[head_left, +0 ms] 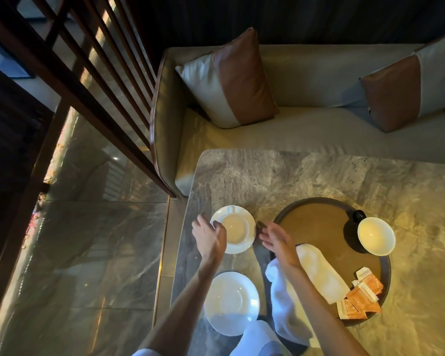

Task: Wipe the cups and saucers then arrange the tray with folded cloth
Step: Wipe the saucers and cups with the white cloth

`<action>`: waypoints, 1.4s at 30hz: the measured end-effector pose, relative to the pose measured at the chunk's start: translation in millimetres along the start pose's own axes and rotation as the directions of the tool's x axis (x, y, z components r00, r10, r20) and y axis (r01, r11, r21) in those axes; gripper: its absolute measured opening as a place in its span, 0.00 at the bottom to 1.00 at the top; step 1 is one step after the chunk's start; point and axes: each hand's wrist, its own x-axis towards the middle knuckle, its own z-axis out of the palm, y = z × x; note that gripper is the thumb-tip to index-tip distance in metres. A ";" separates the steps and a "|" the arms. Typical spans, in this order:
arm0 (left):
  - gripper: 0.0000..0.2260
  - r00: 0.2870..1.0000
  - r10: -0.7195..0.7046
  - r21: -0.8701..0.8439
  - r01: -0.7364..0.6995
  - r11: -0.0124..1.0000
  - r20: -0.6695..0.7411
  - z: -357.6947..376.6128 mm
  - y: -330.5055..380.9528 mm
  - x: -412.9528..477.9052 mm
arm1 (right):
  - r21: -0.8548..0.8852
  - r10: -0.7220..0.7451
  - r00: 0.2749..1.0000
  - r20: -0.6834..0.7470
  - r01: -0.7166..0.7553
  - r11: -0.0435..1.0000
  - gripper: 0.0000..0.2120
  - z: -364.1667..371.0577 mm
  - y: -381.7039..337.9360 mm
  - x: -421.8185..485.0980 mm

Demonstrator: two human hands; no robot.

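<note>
A white cup (235, 228) sits on a white saucer (242, 246) at the left of the marble table. My left hand (208, 238) hovers at that saucer's left edge with its thumb at the cup's rim and fingers apart. My right hand (276, 238) is open and holds nothing, just right of the cup at the round dark tray's (314, 222) left rim. A white cloth (319, 276) lies on the tray under my right wrist and drapes over its near edge. An empty white saucer (231, 303) lies nearer to me. A dark cup with a white inside (376, 235) stands on the tray's right side.
Orange sachets (361, 296) lie at the tray's near right. The grey marble table (319, 176) extends far and right. A beige sofa (306, 134) with two brown-and-white cushions stands behind it. A dark wooden slat screen (88, 73) rises at the left over a glossy floor.
</note>
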 end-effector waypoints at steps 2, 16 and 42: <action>0.18 0.988 0.137 0.038 -0.135 0.990 -0.066 12.8 16.5 -10.2 | -0.032 -0.106 0.993 -0.058 0.104 0.994 0.14 -43.4 -17.6 -8.9; 0.19 0.814 0.118 0.136 -0.234 0.963 0.569 232.0 137.1 -133.6 | -0.260 -0.123 0.913 -0.390 0.018 0.965 0.15 -304.1 -54.3 49.9; 0.22 0.812 0.115 -0.084 -0.081 0.993 0.573 145.6 76.0 -138.9 | 0.024 0.171 0.984 -0.054 -0.170 0.985 0.21 -204.6 -26.7 -23.9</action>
